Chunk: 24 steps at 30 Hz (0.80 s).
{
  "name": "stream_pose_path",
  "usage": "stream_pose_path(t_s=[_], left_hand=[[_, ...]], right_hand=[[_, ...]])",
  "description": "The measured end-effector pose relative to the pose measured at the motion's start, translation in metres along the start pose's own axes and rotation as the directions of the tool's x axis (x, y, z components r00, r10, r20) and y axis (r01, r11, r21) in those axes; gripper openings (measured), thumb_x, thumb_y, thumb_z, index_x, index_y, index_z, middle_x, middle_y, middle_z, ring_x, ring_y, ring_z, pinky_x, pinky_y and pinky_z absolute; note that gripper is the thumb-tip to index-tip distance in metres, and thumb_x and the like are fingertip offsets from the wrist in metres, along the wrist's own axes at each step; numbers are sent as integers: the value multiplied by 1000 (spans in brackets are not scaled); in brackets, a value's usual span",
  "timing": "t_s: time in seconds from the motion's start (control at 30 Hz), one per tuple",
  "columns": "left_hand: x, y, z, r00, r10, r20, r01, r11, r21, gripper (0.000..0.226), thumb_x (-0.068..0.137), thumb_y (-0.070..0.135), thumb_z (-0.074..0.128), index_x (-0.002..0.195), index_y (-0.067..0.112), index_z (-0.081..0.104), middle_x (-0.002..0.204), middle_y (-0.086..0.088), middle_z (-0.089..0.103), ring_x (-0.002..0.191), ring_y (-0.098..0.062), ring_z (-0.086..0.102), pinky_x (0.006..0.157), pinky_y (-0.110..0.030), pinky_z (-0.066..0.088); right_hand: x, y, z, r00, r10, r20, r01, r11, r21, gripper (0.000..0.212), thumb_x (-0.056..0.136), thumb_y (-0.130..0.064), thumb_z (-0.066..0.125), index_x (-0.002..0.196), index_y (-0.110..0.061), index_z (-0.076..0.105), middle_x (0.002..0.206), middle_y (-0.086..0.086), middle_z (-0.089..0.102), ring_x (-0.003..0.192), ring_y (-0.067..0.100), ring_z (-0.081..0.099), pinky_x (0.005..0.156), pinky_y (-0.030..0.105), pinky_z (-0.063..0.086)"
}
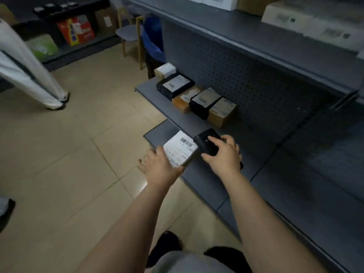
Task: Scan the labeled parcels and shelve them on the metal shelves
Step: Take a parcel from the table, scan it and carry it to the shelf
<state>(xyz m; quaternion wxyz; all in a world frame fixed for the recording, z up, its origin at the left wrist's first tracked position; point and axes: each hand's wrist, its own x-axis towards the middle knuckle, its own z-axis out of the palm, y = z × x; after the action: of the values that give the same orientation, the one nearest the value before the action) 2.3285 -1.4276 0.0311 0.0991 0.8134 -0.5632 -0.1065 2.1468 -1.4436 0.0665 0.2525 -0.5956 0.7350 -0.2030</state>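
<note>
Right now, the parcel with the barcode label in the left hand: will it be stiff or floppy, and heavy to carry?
The parcel probably stays stiff: its label lies flat and its edges look straight. It seems light, since the left hand alone holds it by one end. It is flat, so it should not roll or tip once laid on the shelf.

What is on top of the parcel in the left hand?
A white label with a barcode covers the parcel's top. The left hand hides its near corner; the scanner overlaps its right edge.
</note>
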Motion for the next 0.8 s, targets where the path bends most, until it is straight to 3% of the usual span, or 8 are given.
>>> stream_pose_path(t_s=[0.17, 0.4, 0.63, 0.73, 0.8], left_hand=[[55, 36, 24, 989, 107, 101, -101, 993, -61, 101, 54, 74, 77, 127, 14, 41, 124, -8, 47, 120, -31, 45, 103, -47, 27], [91, 90, 76, 933, 252, 258, -261, 965, 4, 100, 59, 78, 72, 124, 10, 39, 125, -10, 45, 120, -33, 45, 102, -45, 29], [124, 143, 128, 904, 181, 388, -238, 966, 105, 103, 61, 77, 73, 128, 9, 33, 132, -13, 42, 123, -32, 41, 105, -44, 30], [130, 152, 143, 880, 182, 438, -237, 969, 74, 123, 57, 81, 73, 140, 5, 25, 136, -15, 38, 128, -33, 37, 111, -41, 26], [132, 151, 148, 849, 224, 478, -287, 956, 61, 145, 58, 87, 67, 155, 3, 0, 142, -19, 32, 133, -35, 34, 116, -41, 22]], right_hand=[[20, 8, 12, 978, 166, -128, -166, 986, 10, 63, 78, -37, 76, 137, -38, 53, 145, -1, 34, 129, 27, 33, 107, 43, 28], [52, 43, 17, 926, 341, -158, -322, 937, 134, 63, 78, -36, 77, 137, -37, 54, 145, -2, 35, 129, 26, 34, 108, 46, 33], [84, 77, 17, 869, 476, -138, -457, 877, 150, 64, 80, -36, 75, 139, -38, 50, 147, 2, 35, 130, 29, 34, 107, 44, 33], [90, 84, 27, 841, 525, -130, -503, 847, 171, 63, 80, -37, 74, 139, -39, 51, 145, 2, 36, 129, 29, 35, 106, 45, 35], [92, 87, 34, 809, 566, -155, -538, 821, 190, 63, 80, -37, 74, 139, -39, 51, 145, 2, 38, 129, 29, 36, 106, 46, 36]])
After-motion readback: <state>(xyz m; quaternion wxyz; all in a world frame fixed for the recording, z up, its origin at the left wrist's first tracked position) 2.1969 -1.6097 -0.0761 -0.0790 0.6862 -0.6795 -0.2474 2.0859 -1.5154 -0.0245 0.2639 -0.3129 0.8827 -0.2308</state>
